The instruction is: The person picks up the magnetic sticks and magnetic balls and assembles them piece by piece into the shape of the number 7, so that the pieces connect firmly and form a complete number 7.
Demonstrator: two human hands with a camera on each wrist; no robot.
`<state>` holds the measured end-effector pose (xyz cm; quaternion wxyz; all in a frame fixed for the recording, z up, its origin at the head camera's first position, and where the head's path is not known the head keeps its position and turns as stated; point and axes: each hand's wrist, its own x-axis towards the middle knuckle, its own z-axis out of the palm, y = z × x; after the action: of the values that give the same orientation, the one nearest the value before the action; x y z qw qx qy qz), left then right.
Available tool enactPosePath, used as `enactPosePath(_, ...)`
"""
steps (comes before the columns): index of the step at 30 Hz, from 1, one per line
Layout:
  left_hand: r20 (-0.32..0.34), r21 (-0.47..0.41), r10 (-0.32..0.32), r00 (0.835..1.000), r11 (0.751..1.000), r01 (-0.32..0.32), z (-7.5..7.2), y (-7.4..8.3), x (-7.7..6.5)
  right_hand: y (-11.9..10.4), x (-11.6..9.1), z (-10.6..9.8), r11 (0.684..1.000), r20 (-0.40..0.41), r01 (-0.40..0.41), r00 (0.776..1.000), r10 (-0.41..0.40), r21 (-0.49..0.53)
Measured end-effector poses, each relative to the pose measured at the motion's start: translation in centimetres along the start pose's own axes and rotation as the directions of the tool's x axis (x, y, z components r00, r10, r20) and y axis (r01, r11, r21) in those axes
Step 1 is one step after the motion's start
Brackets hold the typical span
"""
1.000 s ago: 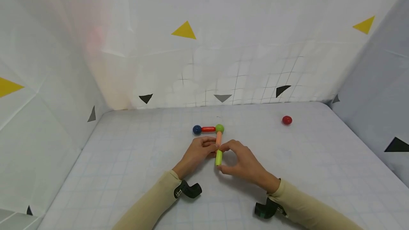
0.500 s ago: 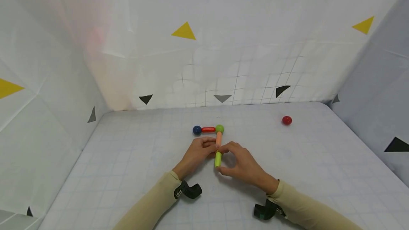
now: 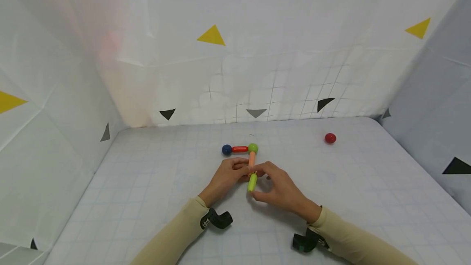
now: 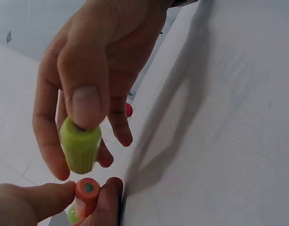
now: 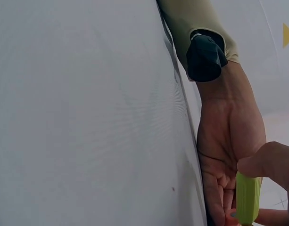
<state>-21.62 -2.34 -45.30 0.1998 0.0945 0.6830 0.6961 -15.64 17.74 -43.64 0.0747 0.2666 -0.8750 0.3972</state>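
My left hand [image 3: 227, 176] pinches an orange magnetic rod [image 3: 252, 160] between thumb and fingers. The rod's far end meets a light green ball [image 3: 252, 147], from which a red rod [image 3: 240, 149] runs left to a dark blue ball [image 3: 227, 149]. My right hand [image 3: 282, 187] holds a yellow-green magnetic rod [image 3: 252, 183] endwise, thumb on its near end and fingers at the far end. In the left wrist view, a gap shows between this yellow-green rod [image 4: 81, 148] and the round grey tip of the orange rod [image 4: 87, 192].
A loose red ball [image 3: 330, 138] lies at the back right of the white table [image 3: 360, 199]. White sheets [image 3: 235, 72] with yellow and black triangles stand around the back and sides. Each wrist carries a dark camera [image 3: 220, 218].
The yellow-green rod tilts slightly, its far end shifting right, as my right fingers move a little. My left hand, the orange rod and the balls stay put.
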Motion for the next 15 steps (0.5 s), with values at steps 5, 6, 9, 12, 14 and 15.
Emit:
enactPosePath(5,-0.004,-0.011,-0.007,1.000,1.000,0.007,0.05,0.20,-0.09,0.07,0.16,-0.28,0.999,-0.007,-0.021,1.000,0.021,0.035)
enactPosePath(6,-0.002,-0.016,-0.008,1.000,1.000,0.008,0.05,0.21,-0.10,0.12,0.18,-0.34,0.998,-0.011,-0.030,0.999,0.030,0.056)
enactPosePath(9,0.005,-0.031,-0.008,1.000,0.999,0.008,0.04,0.25,-0.13,0.33,0.24,-0.50,0.992,-0.024,-0.053,0.998,0.056,0.114)
enactPosePath(12,0.013,-0.046,-0.009,1.000,0.999,0.010,0.02,0.22,-0.12,0.50,0.25,-0.69,0.991,-0.036,-0.057,0.997,0.061,0.123)
enactPosePath(14,0.014,-0.045,-0.007,1.000,0.999,0.008,0.04,0.18,-0.13,0.67,0.26,-0.75,0.994,-0.043,-0.038,0.998,0.043,0.105)
enactPosePath(15,0.013,-0.042,-0.006,1.000,0.999,0.006,0.04,0.14,-0.12,0.74,0.24,-0.78,0.995,-0.047,-0.025,0.998,0.030,0.095)
